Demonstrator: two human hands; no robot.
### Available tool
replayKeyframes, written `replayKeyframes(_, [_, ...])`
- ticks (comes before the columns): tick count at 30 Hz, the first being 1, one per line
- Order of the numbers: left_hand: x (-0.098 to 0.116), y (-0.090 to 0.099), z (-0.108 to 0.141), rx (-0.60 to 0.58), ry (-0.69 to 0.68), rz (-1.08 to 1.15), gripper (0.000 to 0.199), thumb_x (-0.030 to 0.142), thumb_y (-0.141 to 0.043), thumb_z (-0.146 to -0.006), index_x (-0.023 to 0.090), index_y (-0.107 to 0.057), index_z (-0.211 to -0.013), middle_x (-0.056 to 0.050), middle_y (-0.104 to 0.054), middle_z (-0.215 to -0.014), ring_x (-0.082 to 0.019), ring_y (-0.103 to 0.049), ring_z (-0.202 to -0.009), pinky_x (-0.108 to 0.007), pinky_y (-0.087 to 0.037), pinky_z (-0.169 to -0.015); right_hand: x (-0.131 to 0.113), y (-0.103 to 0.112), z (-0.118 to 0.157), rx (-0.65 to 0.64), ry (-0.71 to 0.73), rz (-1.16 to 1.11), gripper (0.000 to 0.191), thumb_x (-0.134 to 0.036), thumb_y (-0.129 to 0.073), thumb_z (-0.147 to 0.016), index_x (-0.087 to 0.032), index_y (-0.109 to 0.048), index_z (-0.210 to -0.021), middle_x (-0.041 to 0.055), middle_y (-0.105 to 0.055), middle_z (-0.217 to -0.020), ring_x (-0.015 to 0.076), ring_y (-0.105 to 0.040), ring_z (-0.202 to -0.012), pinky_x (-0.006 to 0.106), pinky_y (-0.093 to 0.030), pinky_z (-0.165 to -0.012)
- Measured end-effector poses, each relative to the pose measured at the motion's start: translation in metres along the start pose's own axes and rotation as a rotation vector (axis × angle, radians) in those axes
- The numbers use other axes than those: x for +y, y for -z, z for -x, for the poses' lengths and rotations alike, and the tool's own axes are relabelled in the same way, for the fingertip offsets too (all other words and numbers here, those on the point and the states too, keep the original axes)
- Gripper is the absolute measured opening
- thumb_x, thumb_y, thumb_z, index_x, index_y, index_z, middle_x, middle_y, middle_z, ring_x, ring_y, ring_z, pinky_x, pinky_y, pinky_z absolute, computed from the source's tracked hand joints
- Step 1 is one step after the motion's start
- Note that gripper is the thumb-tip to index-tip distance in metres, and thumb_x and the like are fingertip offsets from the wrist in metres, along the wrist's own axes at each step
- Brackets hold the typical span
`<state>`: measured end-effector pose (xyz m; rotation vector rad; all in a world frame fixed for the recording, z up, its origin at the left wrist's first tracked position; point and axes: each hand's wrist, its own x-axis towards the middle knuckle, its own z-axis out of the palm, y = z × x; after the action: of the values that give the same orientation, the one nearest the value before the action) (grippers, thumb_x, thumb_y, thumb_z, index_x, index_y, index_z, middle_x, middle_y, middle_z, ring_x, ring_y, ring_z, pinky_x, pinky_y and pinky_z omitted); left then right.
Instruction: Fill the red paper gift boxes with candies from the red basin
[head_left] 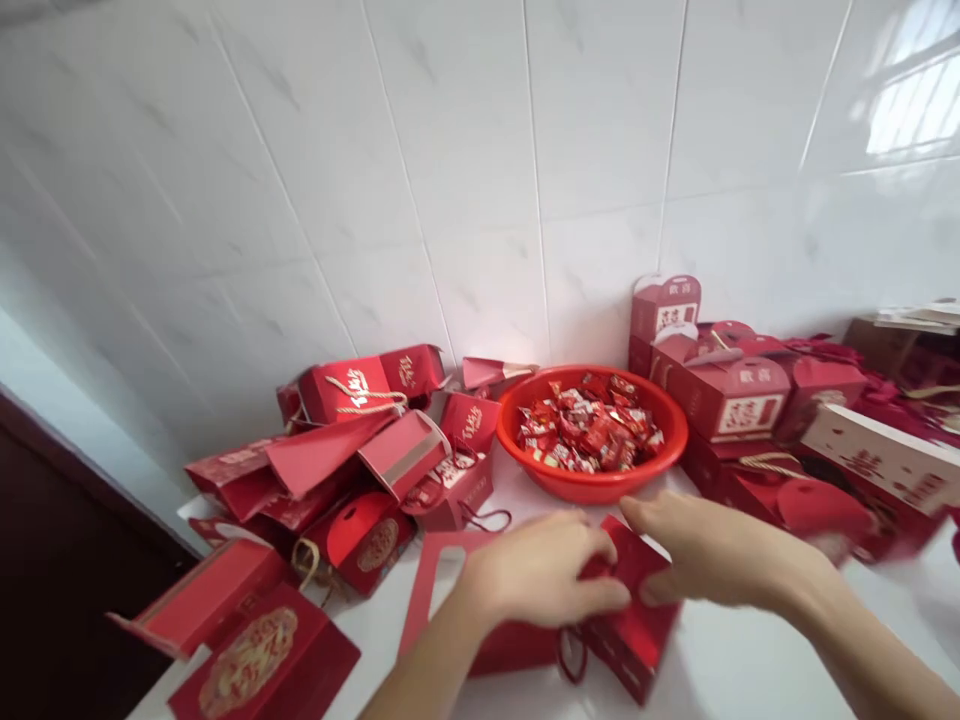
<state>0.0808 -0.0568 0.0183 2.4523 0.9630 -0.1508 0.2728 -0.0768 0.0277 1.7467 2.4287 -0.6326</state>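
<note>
In front of me a small red gift box (636,625) stands on the white table, tilted away from square, a dark red cord loop by its left side. My left hand (547,570) grips its left side, with thumb and fingers curled at the top edge. On the opposite side my right hand (712,550) has its fingers and thumb closed on the box's right edge. Both hands are slightly blurred. Under my left forearm lies another red box (517,645), partly covered. Just behind stands a red plastic basin (592,490) holding many wrapped candies (592,430).
Red gift boxes with rope handles (352,390) are heaped at the left, one with a gold emblem (255,660) near the front edge. More boxes (750,400) are stacked at the right, beside a white-panelled box (885,460). A tiled wall (480,200) closes off the back.
</note>
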Motion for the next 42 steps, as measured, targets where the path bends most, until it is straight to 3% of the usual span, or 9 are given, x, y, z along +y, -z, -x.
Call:
replayKeyframes(5, [0.002, -0.013, -0.003, -0.025, 0.186, 0.026, 0.049, 0.063, -0.058, -0.081, 0.027, -0.057, -0.113, -0.01, -0.063, -0.115, -0.034, -0.062, -0.104, -0.041, -0.047, -0.077, 0.005, -0.007, -0.004, 0.034, -0.003, -0.045, 0.04, -0.016, -0.072, -0.068, -0.017, -0.064, -0.107, 0.0121, -0.07, -0.105, 0.0277, -0.068, -0.088, 0.028, -0.042, -0.061])
replayKeyframes(12, [0.005, -0.013, -0.005, -0.074, 0.239, 0.053, 0.048, 0.062, -0.057, -0.079, 0.029, -0.054, -0.114, -0.009, -0.065, -0.109, -0.035, -0.063, -0.1, -0.042, -0.048, -0.074, 0.001, -0.014, -0.002, 0.063, 0.044, -0.02, 0.041, -0.018, -0.068, -0.07, -0.016, -0.064, -0.111, 0.0137, -0.071, -0.106, 0.0314, -0.069, -0.098, 0.03, -0.044, -0.069])
replayKeyframes(19, [-0.008, -0.009, -0.008, -0.103, 0.097, 0.044, 0.058, 0.058, -0.061, -0.081, 0.026, -0.052, -0.129, -0.008, -0.069, -0.104, -0.03, -0.066, -0.088, -0.035, -0.048, -0.07, -0.014, -0.011, 0.007, 0.043, 0.073, 0.107, 0.036, -0.022, -0.063, -0.08, -0.013, -0.062, -0.115, 0.016, -0.072, -0.103, 0.0329, -0.071, -0.093, 0.031, -0.04, -0.063])
replayKeyframes(26, [-0.019, 0.005, -0.005, -0.169, -0.017, 0.144, 0.097, 0.06, -0.083, -0.062, 0.031, -0.044, -0.146, -0.006, -0.07, -0.117, -0.027, -0.07, -0.092, -0.03, -0.051, -0.074, -0.022, -0.014, 0.008, 0.043, 0.064, 0.144, 0.059, -0.058, -0.076, -0.074, -0.014, -0.061, -0.111, 0.0158, -0.071, -0.099, 0.0361, -0.071, -0.089, 0.031, -0.04, -0.062])
replayKeyframes(31, [-0.023, 0.019, 0.003, -0.223, -0.051, 0.207, 0.094, 0.051, -0.08, -0.07, 0.032, -0.038, -0.151, -0.004, -0.07, -0.123, -0.024, -0.071, -0.089, -0.03, -0.051, -0.077, -0.03, -0.023, 0.006, 0.129, 0.024, 0.119, 0.056, -0.05, -0.077, -0.075, -0.014, -0.059, -0.115, 0.0162, -0.068, -0.106, 0.0346, -0.07, -0.09, 0.033, -0.043, -0.066])
replayKeyframes(37, [-0.029, 0.027, 0.01, -0.19, 0.071, 0.13, 0.104, 0.058, -0.075, -0.072, 0.029, -0.025, -0.159, -0.009, -0.067, -0.129, -0.027, -0.064, -0.114, -0.033, -0.047, -0.096, -0.008, -0.028, 0.014, 0.239, 0.042, -0.056, 0.055, -0.041, -0.072, -0.075, -0.017, -0.06, -0.123, 0.0117, -0.069, -0.106, 0.0292, -0.067, -0.089, 0.033, -0.046, -0.068])
replayKeyframes(42, [-0.036, 0.029, 0.014, -0.12, 0.186, 0.103, 0.091, 0.061, -0.071, -0.073, 0.032, -0.04, -0.153, -0.009, -0.063, -0.134, -0.028, -0.063, -0.117, -0.031, -0.048, -0.095, 0.032, 0.005, 0.062, 0.403, 0.131, -0.429, 0.057, -0.042, -0.072, -0.076, -0.026, -0.061, -0.13, 0.0065, -0.07, -0.119, 0.0246, -0.067, -0.095, 0.033, -0.053, -0.075])
